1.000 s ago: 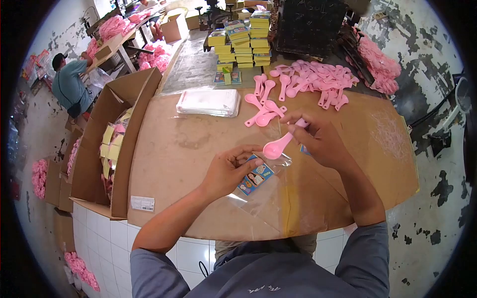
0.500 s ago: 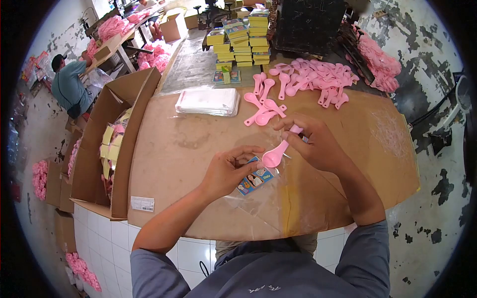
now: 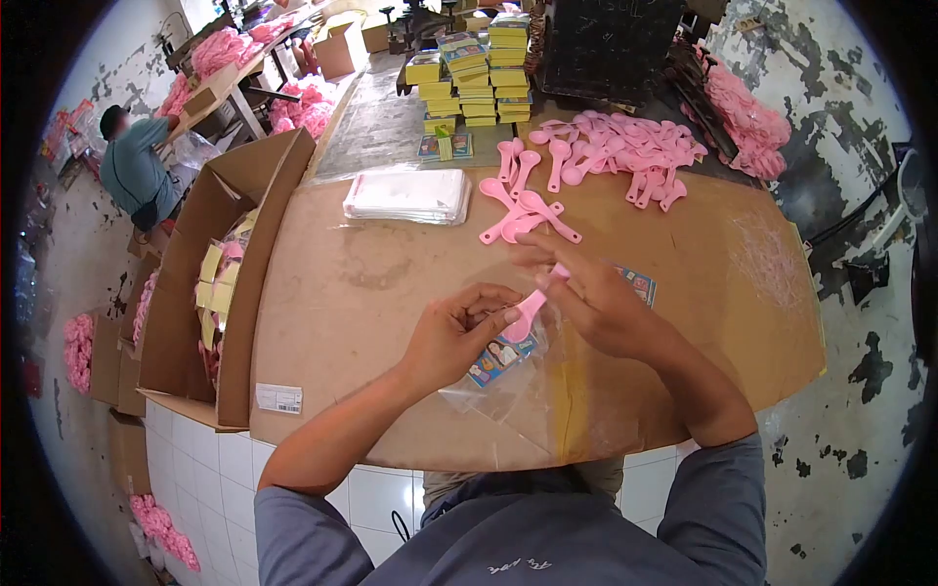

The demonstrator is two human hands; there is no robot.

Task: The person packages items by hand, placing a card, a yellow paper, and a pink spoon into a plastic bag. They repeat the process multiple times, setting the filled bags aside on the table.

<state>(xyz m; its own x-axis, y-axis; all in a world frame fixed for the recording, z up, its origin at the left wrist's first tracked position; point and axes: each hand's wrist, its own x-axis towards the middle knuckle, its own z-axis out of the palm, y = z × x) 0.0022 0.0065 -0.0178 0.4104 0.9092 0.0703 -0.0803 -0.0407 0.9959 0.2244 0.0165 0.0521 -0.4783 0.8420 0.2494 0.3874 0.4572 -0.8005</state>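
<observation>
My left hand (image 3: 461, 330) is closed on the edge of a clear plastic bag (image 3: 532, 366) with a blue printed card (image 3: 500, 363) in it. A pink measuring spoon (image 3: 528, 314) lies over the card, bowl toward me, its bowl at the bag's mouth beside my left thumb. Whether the bowl is fully inside is hard to see. My right hand (image 3: 601, 305) has its thumb and fingers about the spoon's handle end; the fingertips are slightly blurred. Partly behind the right hand, another blue card (image 3: 637, 283) lies on the cardboard tabletop (image 3: 371, 322).
Loose pink spoons (image 3: 616, 151) are heaped at the back, a few nearer me. Left of them lies a stack of clear bags (image 3: 405, 197). Behind stand piles of yellow-edged cards (image 3: 469, 83). An open carton (image 3: 264, 283) borders the left edge. A person (image 3: 142, 171) sits far left.
The spoon has moved down and left, its bowl now lower over the card. My right hand has followed it toward my left hand, uncovering the second card. My left hand has barely moved.
</observation>
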